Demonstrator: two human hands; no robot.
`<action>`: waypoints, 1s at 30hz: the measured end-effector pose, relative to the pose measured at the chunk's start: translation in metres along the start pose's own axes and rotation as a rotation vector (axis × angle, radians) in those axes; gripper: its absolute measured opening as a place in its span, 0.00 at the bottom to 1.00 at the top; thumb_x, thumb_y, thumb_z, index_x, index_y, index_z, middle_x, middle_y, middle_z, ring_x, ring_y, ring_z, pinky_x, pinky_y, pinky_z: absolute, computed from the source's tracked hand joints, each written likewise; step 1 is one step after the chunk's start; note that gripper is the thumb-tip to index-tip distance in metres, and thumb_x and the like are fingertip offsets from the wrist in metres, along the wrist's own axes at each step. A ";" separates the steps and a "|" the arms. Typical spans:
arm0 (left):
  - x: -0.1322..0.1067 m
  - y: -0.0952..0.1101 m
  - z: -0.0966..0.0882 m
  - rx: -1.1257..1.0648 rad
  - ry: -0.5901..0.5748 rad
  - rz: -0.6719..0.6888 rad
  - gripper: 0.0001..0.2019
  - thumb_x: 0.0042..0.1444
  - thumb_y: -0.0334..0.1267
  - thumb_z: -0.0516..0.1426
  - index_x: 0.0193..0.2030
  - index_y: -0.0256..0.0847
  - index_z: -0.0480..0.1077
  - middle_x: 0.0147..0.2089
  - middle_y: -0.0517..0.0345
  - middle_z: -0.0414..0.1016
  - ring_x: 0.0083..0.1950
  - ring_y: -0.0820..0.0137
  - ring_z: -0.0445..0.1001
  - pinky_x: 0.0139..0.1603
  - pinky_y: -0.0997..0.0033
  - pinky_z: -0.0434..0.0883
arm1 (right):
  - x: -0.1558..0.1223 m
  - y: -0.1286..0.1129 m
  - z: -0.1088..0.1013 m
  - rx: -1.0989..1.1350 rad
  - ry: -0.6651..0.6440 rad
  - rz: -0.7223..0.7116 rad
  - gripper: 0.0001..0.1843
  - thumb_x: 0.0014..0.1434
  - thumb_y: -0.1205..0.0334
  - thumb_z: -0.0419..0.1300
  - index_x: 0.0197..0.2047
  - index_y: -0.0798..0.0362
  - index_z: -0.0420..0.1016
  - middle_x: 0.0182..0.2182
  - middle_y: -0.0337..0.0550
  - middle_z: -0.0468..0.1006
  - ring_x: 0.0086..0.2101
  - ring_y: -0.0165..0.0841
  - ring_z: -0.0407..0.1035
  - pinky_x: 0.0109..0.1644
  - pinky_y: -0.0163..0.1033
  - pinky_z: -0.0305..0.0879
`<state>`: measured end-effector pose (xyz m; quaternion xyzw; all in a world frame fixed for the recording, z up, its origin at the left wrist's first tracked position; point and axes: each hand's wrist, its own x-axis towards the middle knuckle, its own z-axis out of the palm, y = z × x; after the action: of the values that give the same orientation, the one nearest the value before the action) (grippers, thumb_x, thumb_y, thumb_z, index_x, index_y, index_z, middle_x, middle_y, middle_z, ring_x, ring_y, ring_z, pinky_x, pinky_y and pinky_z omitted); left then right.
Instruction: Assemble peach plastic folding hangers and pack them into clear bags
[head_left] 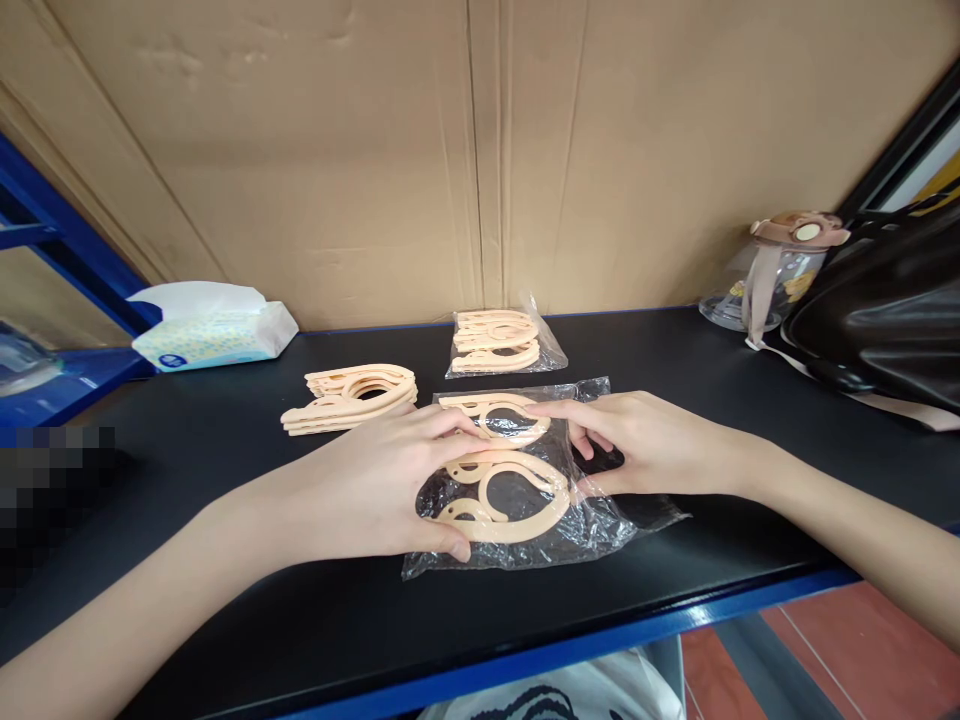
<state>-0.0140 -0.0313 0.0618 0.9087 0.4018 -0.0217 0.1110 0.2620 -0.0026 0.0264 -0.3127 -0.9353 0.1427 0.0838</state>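
Note:
Beige plastic folding hangers point(529, 525) lie side by side in a clear plastic bag point(600, 540) on the black tabletop. My left hand point(390, 470) rests over the bag's left side, fingers across the upper hanger and thumb at the lower one's near edge. From the right, my right hand point(637, 440) touches the bag, its index finger on the upper hanger's rounded end and its thumb by the lower one. Its other fingers are curled. Left of the bag is a loose stack of hangers point(352, 395), partly behind my left hand. Another bagged set of hangers point(495, 340) lies behind.
A tissue pack point(214, 330) stands at the back left. At the back right are a clear drinking bottle point(795, 270) with a strap and a dark bag point(885, 310). A cardboard wall point(337, 170) closes the rear; the table's blue front edge point(600, 645) runs nearby.

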 end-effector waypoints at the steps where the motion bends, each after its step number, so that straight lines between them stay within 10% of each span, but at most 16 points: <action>1: 0.000 0.000 0.000 0.000 -0.008 -0.003 0.35 0.48 0.57 0.63 0.63 0.56 0.62 0.59 0.60 0.67 0.57 0.58 0.66 0.54 0.64 0.64 | 0.000 0.000 -0.001 -0.012 0.006 -0.004 0.40 0.59 0.43 0.57 0.69 0.43 0.47 0.30 0.36 0.72 0.29 0.31 0.67 0.33 0.36 0.61; 12: -0.001 -0.007 0.005 -0.011 0.029 0.002 0.35 0.50 0.58 0.61 0.64 0.55 0.61 0.60 0.61 0.66 0.58 0.59 0.66 0.55 0.65 0.64 | -0.003 -0.002 -0.008 0.276 0.120 0.255 0.32 0.67 0.58 0.47 0.70 0.49 0.41 0.29 0.36 0.77 0.22 0.29 0.66 0.30 0.36 0.64; 30: -0.002 -0.008 0.005 -0.023 0.036 0.002 0.35 0.50 0.58 0.61 0.64 0.56 0.60 0.60 0.60 0.66 0.58 0.58 0.66 0.54 0.64 0.65 | 0.004 0.015 0.006 0.879 0.127 0.374 0.44 0.56 0.58 0.63 0.68 0.47 0.42 0.34 0.38 0.75 0.24 0.25 0.65 0.28 0.34 0.63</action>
<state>-0.0209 -0.0283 0.0556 0.9080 0.4031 -0.0008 0.1142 0.2661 0.0096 0.0161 -0.4185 -0.7072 0.5178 0.2379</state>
